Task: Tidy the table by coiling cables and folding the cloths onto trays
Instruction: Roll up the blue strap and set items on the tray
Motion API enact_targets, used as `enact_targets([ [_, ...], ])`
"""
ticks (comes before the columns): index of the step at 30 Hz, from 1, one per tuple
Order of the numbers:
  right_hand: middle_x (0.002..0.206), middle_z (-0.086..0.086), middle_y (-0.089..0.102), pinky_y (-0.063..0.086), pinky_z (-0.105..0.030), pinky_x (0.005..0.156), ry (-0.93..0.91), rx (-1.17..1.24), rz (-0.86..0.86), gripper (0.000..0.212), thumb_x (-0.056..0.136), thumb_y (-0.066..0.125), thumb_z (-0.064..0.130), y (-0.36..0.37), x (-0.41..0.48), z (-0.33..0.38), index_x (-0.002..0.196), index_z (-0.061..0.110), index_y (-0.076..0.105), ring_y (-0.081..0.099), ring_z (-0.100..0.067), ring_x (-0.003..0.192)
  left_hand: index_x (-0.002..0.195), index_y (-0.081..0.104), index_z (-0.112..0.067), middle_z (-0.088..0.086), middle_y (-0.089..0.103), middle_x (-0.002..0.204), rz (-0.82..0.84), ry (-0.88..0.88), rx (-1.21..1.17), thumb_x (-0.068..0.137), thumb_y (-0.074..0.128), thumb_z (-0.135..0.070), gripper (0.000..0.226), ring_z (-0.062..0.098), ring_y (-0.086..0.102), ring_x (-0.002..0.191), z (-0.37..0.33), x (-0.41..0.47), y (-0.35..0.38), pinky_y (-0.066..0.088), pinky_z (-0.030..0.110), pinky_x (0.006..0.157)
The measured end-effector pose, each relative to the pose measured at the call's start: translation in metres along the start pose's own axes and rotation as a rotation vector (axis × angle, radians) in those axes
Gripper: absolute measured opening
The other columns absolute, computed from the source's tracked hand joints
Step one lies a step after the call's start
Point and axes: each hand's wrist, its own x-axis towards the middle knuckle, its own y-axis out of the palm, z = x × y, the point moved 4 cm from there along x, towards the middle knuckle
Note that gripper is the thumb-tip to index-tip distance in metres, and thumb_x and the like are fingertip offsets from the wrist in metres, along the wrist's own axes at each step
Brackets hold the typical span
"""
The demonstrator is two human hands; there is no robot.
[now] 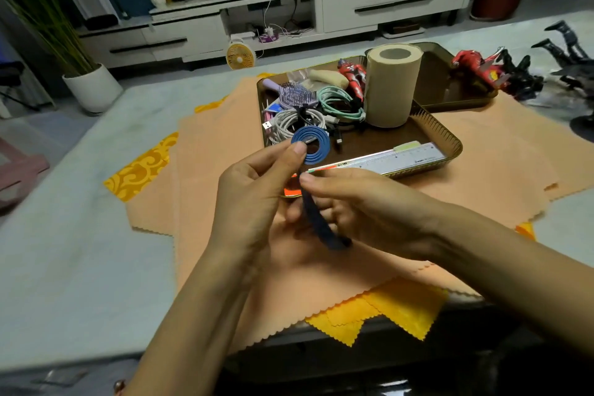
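My left hand (257,193) pinches a flat blue cable coil (311,145) between thumb and fingers, holding it up in front of the brown tray (450,145). My right hand (363,206) pinches a dark strap (321,222) that hangs down from under the coil. Inside the tray lie a coiled white cable (289,122) and a coiled green cable (340,103). Orange cloths (218,151) lie spread flat under the tray, with yellow patterned cloths (141,167) showing beneath them.
The tray also holds a paper roll (390,87), a purple hairbrush (292,93), a ruler (405,157) and a red toy figure (353,74). A second tray (450,93) stands behind. Toy figures (501,74) lie at the right. The table's near edge runs below my arms.
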Motion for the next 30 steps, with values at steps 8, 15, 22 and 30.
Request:
enact_targets([
  [8,0.047,0.011,0.049,0.018,-0.01,0.031,0.127,-0.236,-0.006,0.015,0.077,0.059,0.023,-0.024,-0.017,0.022,0.063,0.018,0.06,0.034,0.001,0.03,0.082,0.071,-0.027,-0.017,0.072,0.074,0.151,0.191,0.3,0.072,0.071,-0.012,0.018,-0.008,0.064,0.073,-0.018,0.0,-0.011,0.045,0.006,0.068],
  [15,0.055,0.005,0.057,0.016,-0.012,0.035,0.247,-0.299,0.0,0.033,0.069,0.061,0.049,-0.024,-0.021,0.012,0.056,0.02,0.07,0.029,-0.001,0.034,0.096,0.06,-0.046,-0.018,0.056,0.084,0.307,0.525,0.962,0.078,0.068,-0.027,0.027,0.003,0.051,0.089,-0.03,-0.018,-0.002,0.035,0.008,0.075],
  [22,0.062,0.004,0.058,0.022,-0.011,0.035,0.196,-0.191,-0.009,0.033,0.072,0.057,0.049,-0.029,-0.022,0.006,0.068,0.021,0.074,0.032,-0.002,0.038,0.099,0.064,-0.032,-0.017,0.065,0.091,0.327,0.353,0.596,0.076,0.075,-0.022,0.027,-0.003,0.061,0.086,-0.013,-0.018,0.006,0.043,0.006,0.074],
  [30,0.071,-0.002,0.06,0.034,-0.013,0.039,0.117,0.124,0.071,0.031,0.083,0.05,0.04,-0.021,-0.022,0.004,0.096,0.02,0.068,0.042,-0.006,0.045,0.097,0.066,-0.017,-0.003,0.074,0.087,0.253,0.025,-0.05,0.063,0.068,-0.025,0.035,0.008,0.069,0.078,0.01,-0.012,0.005,0.051,0.015,0.069],
])
